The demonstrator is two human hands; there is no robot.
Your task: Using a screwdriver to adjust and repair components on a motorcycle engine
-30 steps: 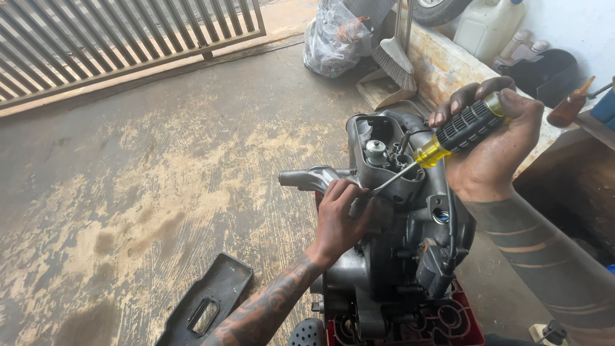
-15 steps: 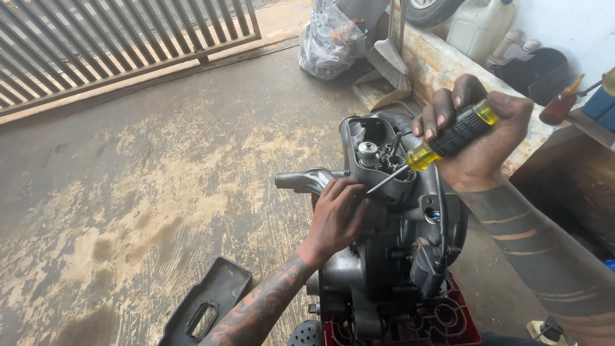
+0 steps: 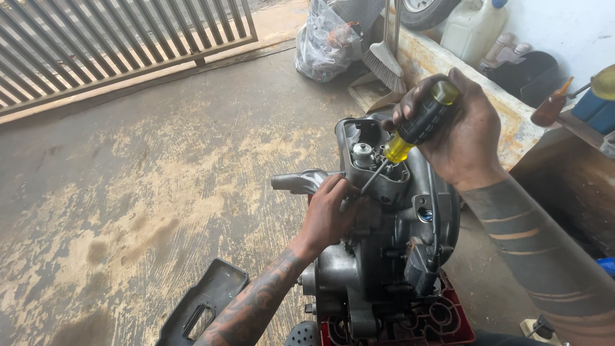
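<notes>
While right-hand fingers (image 3: 410, 106) wrap tight round the screwdriver (image 3: 416, 125) handle, black and yellow, its shaft slants down-left into the open top of the grey engine (image 3: 384, 256). Right hand (image 3: 458, 128) sits above the engine. Left hand (image 3: 330, 214) fingers curl pressed against the engine's side, near the shaft tip. Engine stands on a red crate (image 3: 448, 320). Black plastic cover (image 3: 205, 301) lies on the concrete floor (image 3: 128, 192).

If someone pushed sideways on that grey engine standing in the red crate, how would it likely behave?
The engine is cast metal and bulky, so it is probably heavy and slow to slide. It stands tall and upright in the red crate, so a push near its top might tip it. The left hand rests on it while the right hand works a screwdriver, perhaps steadying it.
</notes>
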